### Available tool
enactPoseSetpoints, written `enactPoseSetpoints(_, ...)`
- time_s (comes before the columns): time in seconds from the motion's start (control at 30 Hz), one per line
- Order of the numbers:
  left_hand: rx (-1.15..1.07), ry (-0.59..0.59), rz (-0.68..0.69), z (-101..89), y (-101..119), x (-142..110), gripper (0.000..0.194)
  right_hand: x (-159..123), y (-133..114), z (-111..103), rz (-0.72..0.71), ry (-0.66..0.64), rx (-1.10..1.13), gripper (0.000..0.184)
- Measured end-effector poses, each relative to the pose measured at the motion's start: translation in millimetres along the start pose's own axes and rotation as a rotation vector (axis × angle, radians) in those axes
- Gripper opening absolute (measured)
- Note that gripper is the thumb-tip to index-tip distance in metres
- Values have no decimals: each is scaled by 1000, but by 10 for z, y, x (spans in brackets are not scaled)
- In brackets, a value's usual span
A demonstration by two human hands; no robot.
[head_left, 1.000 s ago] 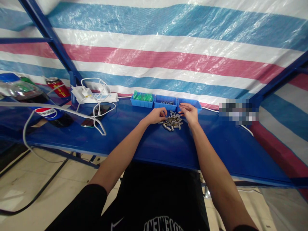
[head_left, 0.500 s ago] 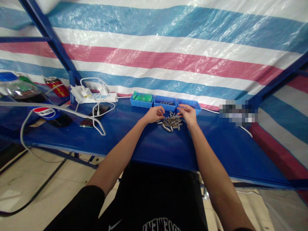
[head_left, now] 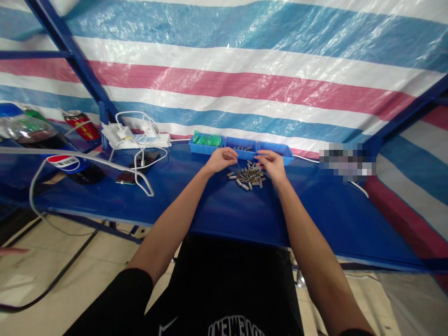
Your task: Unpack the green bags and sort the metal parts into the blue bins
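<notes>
1. A loose pile of small metal parts (head_left: 249, 177), cylinders and thin pins, is lying on the counter (head_left: 241, 214) between and just below the hands, probably so both can reach it.
2. The left hand (head_left: 224, 158) is closing thumb and fingertips on a thin pin (head_left: 238, 164), which is pointing down; a fingertip pinch is apparently suiting so slender a piece.
3. The right hand (head_left: 268, 161) is hovering at the pile's far right side, thumb and fingertips near each other; whether they are gripping anything, I cannot tell.
4. Three blue bins are standing in a row behind, seemingly for keeping kinds apart: the left bin (head_left: 205, 150) is holding green packets (head_left: 207, 139), the middle bin (head_left: 249, 157) grey pieces (head_left: 244, 148); the right bin (head_left: 289, 157) is sitting partly behind the right hand.
5. Farther left, white cables (head_left: 140, 176) are trailing from a power strip (head_left: 161, 140), perhaps leaving the working spot uncluttered.
</notes>
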State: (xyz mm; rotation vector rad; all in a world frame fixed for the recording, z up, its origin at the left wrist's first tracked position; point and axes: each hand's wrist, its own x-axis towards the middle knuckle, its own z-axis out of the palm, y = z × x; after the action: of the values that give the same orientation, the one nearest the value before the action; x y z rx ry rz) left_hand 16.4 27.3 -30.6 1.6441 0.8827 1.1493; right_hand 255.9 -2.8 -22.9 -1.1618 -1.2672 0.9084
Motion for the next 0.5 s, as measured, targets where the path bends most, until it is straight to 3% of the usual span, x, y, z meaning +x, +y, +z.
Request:
enactPoseSetpoints(0.27, -111, 111, -46, 108, 63, 1, 37, -137, -129, 116, -91, -221, -74, 44)
enactPoseSetpoints(0.5, -167, 126, -110, 190, 61, 2, 40, -177, -141, 136, -88, -285, -58, 44)
